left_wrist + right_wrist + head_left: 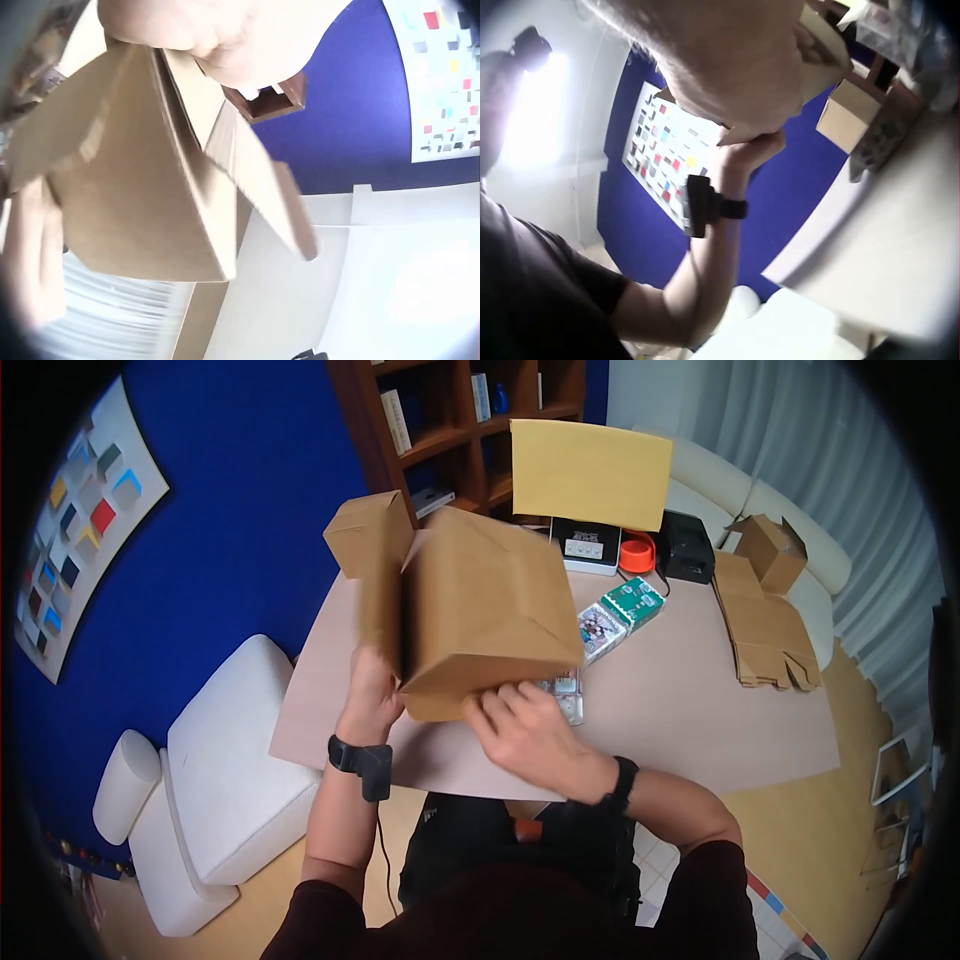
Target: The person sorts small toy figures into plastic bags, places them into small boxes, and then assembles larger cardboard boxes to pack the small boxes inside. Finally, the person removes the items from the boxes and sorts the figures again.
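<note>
A brown cardboard box (490,590) is held up over the near part of the table, its flaps standing out at the side and bottom. My left hand (372,685) grips it at the lower left, by the side flap; in the left wrist view that hand (217,37) lies along the box's edge beside the spread flaps (217,135). At the lower front edge my right hand (525,730) has its fingers curled on the bottom flap. The right wrist view shows the back of the right hand (727,67) covering most of the box.
On the table (700,730) lie a green-and-white package (635,603) and a clear pack partly behind the box. Farther back are a smaller carton (365,535), a yellow panel (590,475), an orange round item (637,555) and a black device (686,547). Flattened cardboard (765,625) lies right.
</note>
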A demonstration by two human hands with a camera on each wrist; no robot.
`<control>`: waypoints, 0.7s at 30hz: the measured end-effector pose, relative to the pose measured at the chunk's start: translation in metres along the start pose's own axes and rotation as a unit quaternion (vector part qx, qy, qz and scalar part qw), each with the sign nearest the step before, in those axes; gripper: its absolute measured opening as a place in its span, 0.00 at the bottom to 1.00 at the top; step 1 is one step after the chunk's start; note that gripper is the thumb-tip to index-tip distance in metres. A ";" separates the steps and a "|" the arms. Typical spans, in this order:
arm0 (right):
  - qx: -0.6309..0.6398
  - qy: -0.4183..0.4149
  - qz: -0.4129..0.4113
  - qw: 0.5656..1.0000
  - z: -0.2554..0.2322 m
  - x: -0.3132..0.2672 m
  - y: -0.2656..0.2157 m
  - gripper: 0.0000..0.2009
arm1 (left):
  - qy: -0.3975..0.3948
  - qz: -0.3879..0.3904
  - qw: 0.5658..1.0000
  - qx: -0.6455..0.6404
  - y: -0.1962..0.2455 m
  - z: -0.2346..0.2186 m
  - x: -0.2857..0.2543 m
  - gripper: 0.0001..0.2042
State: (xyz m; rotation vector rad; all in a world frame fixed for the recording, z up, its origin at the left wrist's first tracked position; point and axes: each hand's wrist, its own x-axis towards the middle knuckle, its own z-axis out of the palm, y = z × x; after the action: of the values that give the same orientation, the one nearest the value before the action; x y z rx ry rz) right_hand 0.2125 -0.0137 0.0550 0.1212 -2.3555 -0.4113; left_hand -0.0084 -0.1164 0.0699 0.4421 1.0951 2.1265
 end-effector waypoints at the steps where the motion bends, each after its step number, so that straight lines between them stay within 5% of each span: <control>1: 0.050 0.063 -0.018 0.997 -0.022 0.001 -0.003 0.14 | -0.004 0.013 0.997 0.080 0.013 0.014 -0.008 0.19; 3: 0.098 0.124 -0.041 0.987 -0.061 0.004 0.001 0.16 | -0.066 0.053 0.989 0.119 0.019 0.020 -0.009 0.17; 5: 0.100 0.252 0.039 0.962 -0.095 0.003 0.004 0.19 | -0.094 0.066 0.984 0.137 0.017 0.020 -0.013 0.17; 8: 0.205 0.187 0.122 0.953 -0.110 0.013 0.036 0.14 | -0.125 0.064 0.979 0.148 0.019 0.037 -0.023 0.19; 12: 0.156 0.184 0.116 0.964 -0.087 0.002 0.044 0.12 | -0.204 0.084 0.962 0.161 0.011 0.050 -0.031 0.21; 14: 0.128 0.060 0.068 0.988 -0.081 -0.016 0.037 0.15 | -0.204 0.147 0.944 0.212 0.009 0.045 -0.032 0.21; 16: 0.079 0.030 0.093 0.992 -0.089 -0.026 0.037 0.15 | -0.210 0.141 0.941 0.225 0.015 0.040 -0.036 0.21; 18: 0.099 -0.050 0.260 0.959 -0.102 -0.032 0.037 0.14 | -0.185 0.179 0.941 0.221 0.024 0.044 -0.043 0.20; 21: 0.112 -0.158 0.310 0.931 -0.106 -0.041 0.042 0.15 | -0.133 0.237 0.938 0.215 0.020 0.052 -0.048 0.20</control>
State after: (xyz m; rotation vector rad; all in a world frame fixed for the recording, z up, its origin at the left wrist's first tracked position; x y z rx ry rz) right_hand 0.3159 0.0072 0.1141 -0.6136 -2.5809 0.1626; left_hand 0.0469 -0.1291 0.1170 1.2753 1.3946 2.1181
